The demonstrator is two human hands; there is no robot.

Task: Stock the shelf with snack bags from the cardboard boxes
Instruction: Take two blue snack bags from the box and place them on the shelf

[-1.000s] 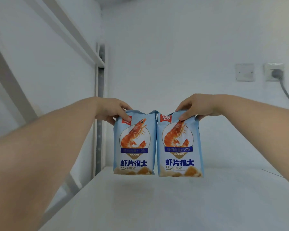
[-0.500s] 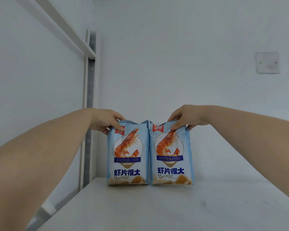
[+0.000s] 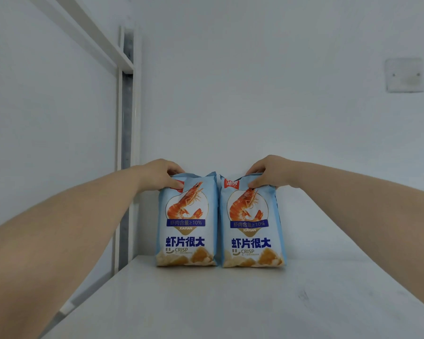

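Observation:
Two light-blue shrimp crisp bags stand upright side by side on the white shelf board (image 3: 230,302), touching each other near the back wall. My left hand (image 3: 160,173) pinches the top edge of the left bag (image 3: 186,231). The top of the right bag (image 3: 251,233) is pinched by my right hand (image 3: 267,173). Both bags face me with the prawn picture in front. No cardboard box is in view.
A white shelf upright (image 3: 126,143) with a grey slotted rail rises at the left back corner, and a higher shelf rail (image 3: 83,33) slants above it. A wall plate (image 3: 404,74) sits on the white wall at the right.
Both bags came down from mid-air and now stand on the shelf board close to the back wall. My hands keep their hold on the bag tops.

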